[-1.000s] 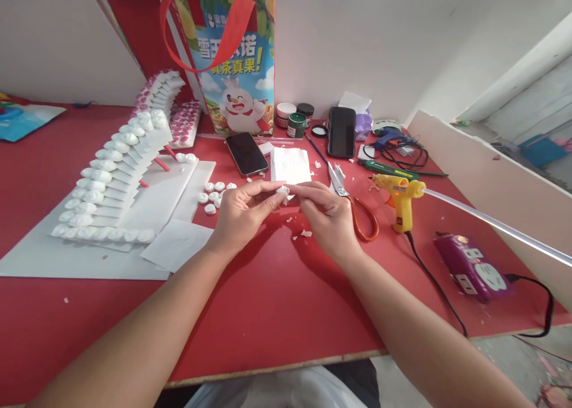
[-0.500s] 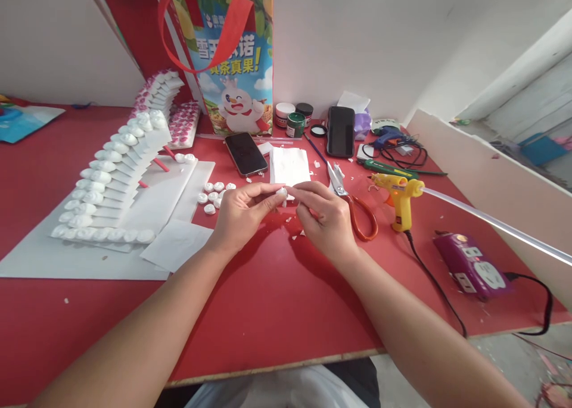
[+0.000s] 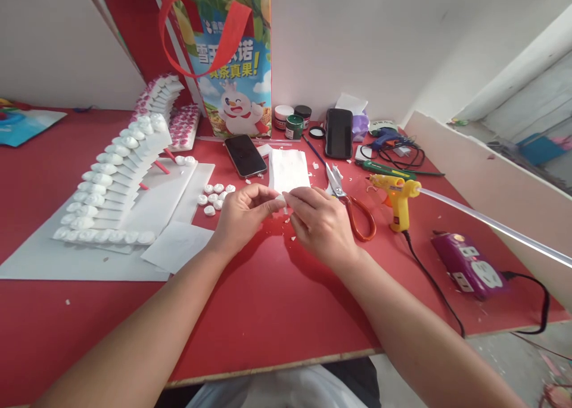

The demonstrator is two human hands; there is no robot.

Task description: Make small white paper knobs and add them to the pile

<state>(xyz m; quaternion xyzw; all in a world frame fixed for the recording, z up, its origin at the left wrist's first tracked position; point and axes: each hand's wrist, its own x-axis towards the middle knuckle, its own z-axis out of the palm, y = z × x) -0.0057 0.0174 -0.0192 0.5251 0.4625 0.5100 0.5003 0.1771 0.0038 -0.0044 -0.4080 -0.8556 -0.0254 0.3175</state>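
Both hands meet over the red table, just in front of a stack of white paper [image 3: 288, 168]. My left hand [image 3: 243, 214] pinches a small white paper piece [image 3: 280, 198] between thumb and fingers. The fingers of my right hand [image 3: 319, 220] are bent together and press on the right side of the same piece, partly hiding it. Several small white rolled rosettes [image 3: 215, 198] lie left of my left hand. Farther left stands a curved white fan-like structure [image 3: 129, 170] edged with rosettes.
Red-handled scissors [image 3: 360, 217], a yellow glue gun [image 3: 399, 202] and a purple power box [image 3: 467, 265] are on the right. Behind are a phone [image 3: 245, 155], paint jars [image 3: 294, 125], a black case [image 3: 338, 133] and a printed bag [image 3: 232, 68]. White sheets [image 3: 176, 246] lie at left.
The fingers of my right hand have closed in on the small white piece and now cover more of it. My left fingers have shifted slightly around it.
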